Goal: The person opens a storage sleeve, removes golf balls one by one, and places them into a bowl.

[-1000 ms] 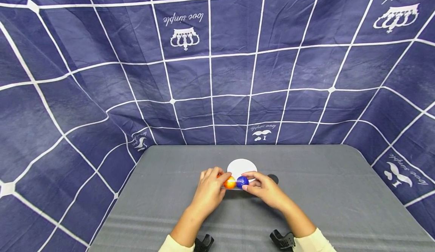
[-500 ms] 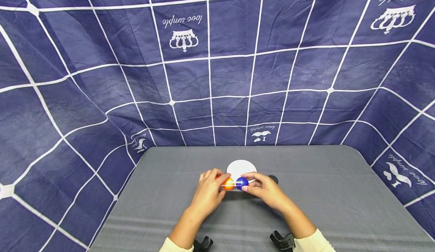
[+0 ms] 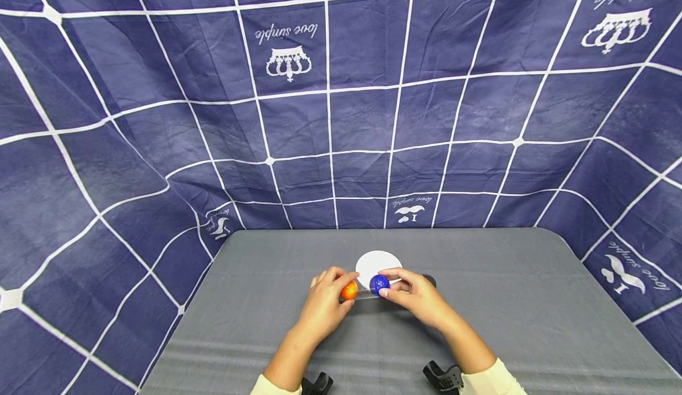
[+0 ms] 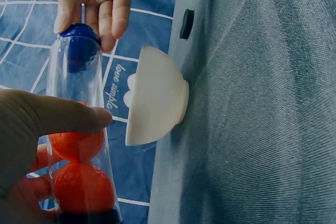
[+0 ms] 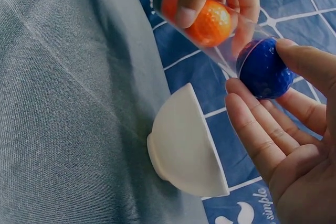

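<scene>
My left hand (image 3: 322, 301) grips a clear plastic tube (image 4: 76, 85), its thumb across the wall. Two orange dimpled golf balls lie inside, the upper ball (image 5: 212, 23) partly behind that thumb and the lower ball (image 4: 84, 188) against the tube's dark end (image 4: 94, 216). At the tube's other end, my right hand (image 3: 418, 300) pinches a blue golf ball (image 5: 264, 69) between thumb and fingertips, partly inside the mouth. A gap separates blue from orange. The tube is held above the table, tilted in the wrist views, close by a white bowl (image 3: 377, 260).
The grey cloth-covered table (image 3: 266, 265) carries the bowl just beyond the tube. A small black disc (image 3: 429, 279) lies behind my right hand. Blue gridded cloth (image 3: 362, 116) hangs around the table's back and sides.
The orange balls have slid left inside the tube, toward my left hand, so a gap has opened beside the blue ball. Both hands stay almost where they were.
</scene>
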`<state>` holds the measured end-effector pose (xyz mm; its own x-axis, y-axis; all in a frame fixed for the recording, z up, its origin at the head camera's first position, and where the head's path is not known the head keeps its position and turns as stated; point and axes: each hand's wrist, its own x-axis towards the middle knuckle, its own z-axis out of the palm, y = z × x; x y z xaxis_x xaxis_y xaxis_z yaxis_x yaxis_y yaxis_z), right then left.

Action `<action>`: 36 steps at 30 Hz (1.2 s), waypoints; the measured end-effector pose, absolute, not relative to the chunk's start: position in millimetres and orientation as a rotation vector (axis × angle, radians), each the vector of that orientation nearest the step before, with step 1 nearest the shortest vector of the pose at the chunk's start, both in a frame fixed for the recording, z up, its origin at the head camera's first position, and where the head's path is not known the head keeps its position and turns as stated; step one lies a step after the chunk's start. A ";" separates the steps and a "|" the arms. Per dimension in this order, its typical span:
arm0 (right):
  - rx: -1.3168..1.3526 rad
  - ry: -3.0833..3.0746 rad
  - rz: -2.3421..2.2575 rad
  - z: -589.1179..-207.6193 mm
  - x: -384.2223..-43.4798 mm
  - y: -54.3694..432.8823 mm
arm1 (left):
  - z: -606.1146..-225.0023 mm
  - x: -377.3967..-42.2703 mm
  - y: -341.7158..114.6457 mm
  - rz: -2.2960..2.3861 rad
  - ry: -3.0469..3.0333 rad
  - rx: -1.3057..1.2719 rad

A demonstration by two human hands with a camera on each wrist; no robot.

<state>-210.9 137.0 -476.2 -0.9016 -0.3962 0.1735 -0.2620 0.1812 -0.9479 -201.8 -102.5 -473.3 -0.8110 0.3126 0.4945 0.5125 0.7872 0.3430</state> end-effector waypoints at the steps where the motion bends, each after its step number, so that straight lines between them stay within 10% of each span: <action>1: -0.649 2.328 -1.834 -475.9 -211.1 136.5 | -474.2 -202.2 -102.6 -0.674 -2.563 -0.618; 36: -0.800 2.829 -1.533 -481.4 -238.3 126.4 | -495.2 -213.1 -110.0 -1.018 -2.545 -0.430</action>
